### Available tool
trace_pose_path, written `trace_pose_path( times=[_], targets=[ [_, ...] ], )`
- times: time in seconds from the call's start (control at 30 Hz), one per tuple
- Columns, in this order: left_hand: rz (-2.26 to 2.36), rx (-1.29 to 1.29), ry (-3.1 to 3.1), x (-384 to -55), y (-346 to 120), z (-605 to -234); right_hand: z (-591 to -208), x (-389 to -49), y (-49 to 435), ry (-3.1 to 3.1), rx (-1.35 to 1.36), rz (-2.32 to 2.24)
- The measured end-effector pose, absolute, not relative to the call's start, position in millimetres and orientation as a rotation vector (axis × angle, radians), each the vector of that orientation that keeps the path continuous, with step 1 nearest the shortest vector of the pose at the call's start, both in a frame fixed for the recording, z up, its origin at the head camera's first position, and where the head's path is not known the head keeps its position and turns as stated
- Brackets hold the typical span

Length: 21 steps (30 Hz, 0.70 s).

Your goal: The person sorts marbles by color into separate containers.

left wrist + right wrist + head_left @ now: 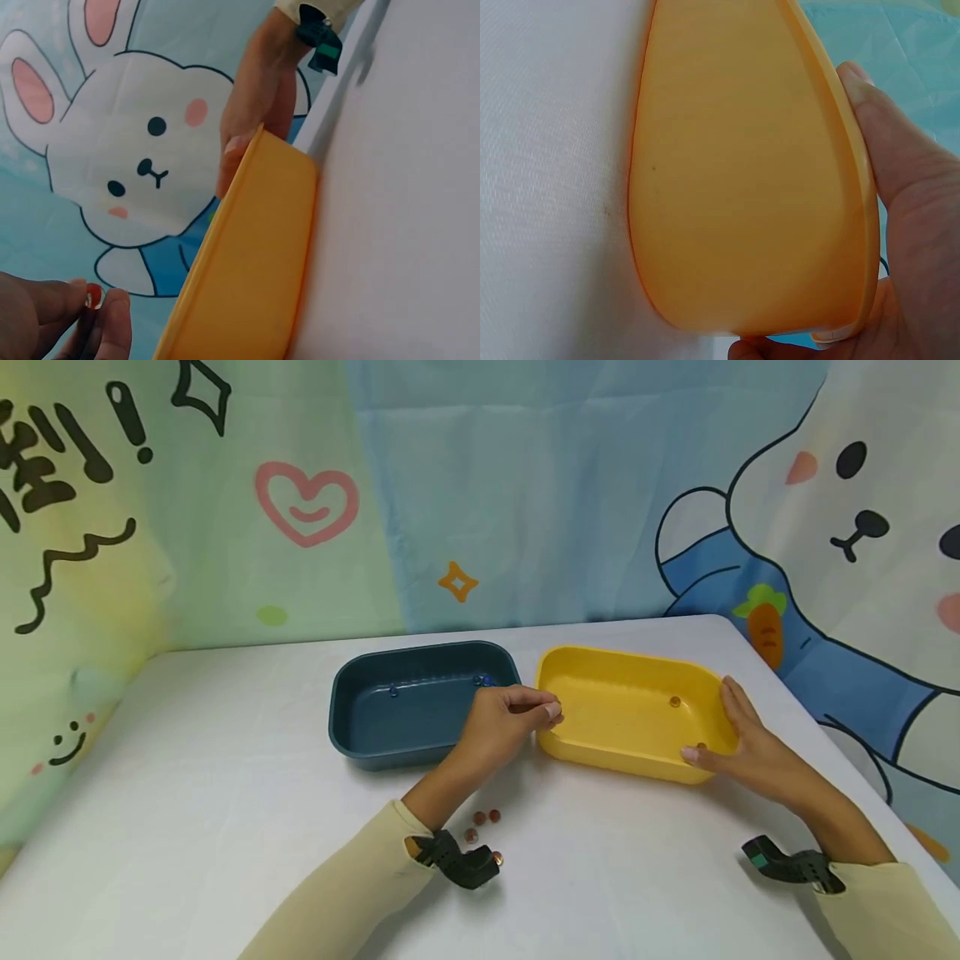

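Note:
My left hand (pixel 501 722) is above the left end of the yellow tray (pixel 622 764). Between its thumb and fingertips it pinches an orange-red glass marble (pixel 94 295), clearest in the left wrist view. My right hand (pixel 768 764) grips the tray's right end, thumb over the front rim and fingers round the far side. Inside the yellow tray lie an amber marble (pixel 675 702) and another marble (pixel 702 746) close to my right thumb. In the right wrist view the tray's outer wall (pixel 742 172) fills the middle, and its inside is hidden.
Left of the yellow tray stands a dark blue tray (pixel 390 727) with a few blue marbles (pixel 488 680), partly behind my left hand. Several reddish marbles (pixel 479 818) lie on the white table (pixel 225 827) near my left wrist. A printed cloth (pixel 525 485) hangs behind.

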<state>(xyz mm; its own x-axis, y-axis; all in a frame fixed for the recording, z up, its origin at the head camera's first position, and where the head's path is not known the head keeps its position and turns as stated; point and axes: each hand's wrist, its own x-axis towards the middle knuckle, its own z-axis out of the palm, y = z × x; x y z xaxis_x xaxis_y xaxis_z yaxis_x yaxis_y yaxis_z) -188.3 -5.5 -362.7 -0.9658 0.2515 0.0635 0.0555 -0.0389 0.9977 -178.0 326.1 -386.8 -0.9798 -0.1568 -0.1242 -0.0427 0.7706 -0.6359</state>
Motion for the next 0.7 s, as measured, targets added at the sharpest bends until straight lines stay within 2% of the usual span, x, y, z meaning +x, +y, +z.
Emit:
trace_pose_path(
  times=[0.3,0.7],
  targets=[
    [2.134,0.144,2.017,-208.5,6.9,-359.0,-387.4,-176.5,326.6,2.795,-0.164,-1.027],
    [2.108,0.054,1.98,-231.9,13.8,-355.0,-389.1,-178.3,328.0,2.802,-0.174,-1.01]
  ],
)
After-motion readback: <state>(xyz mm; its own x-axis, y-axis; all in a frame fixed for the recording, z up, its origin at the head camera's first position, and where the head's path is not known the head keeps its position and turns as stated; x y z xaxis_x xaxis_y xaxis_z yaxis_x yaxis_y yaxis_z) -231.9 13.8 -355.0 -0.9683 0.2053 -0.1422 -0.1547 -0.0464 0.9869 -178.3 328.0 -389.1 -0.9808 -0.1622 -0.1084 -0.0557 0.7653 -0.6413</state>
